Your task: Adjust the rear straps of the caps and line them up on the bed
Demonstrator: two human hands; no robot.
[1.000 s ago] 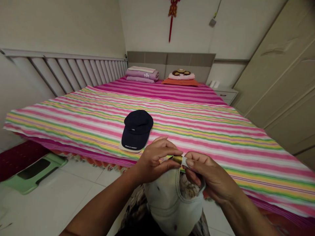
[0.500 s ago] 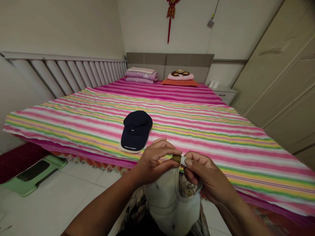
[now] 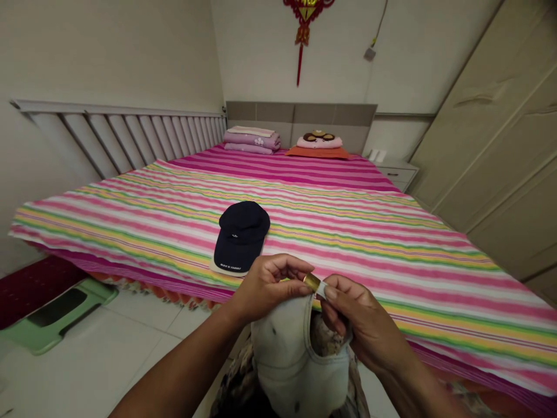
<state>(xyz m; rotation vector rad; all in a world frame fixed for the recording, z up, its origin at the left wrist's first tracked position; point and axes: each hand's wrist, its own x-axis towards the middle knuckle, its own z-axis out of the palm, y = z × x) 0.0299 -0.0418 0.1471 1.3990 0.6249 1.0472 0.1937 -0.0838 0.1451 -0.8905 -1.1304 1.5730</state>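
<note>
Off the bed's (image 3: 369, 249) near edge, pale cap (image 3: 282, 363) hanging below both hands. Left hand (image 3: 272, 284) nearly closed, apparently pinching the brass buckle (image 3: 311, 282); right hand (image 3: 368, 316) closing thumb and finger on the strap (image 3: 321, 290). Bracing the buckle, aligning the strap flat, pulling evenly should avoid twisting. Dark cap (image 3: 243, 229) lying near that edge.

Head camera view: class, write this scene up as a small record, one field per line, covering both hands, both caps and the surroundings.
Left hand: fingertips at the gold clasp
Right hand: pinches the white strap
Pale cap: below the hands
Dark cap: on the striped sheet, brim toward the wearer
Green stool: on the floor, at left
</note>
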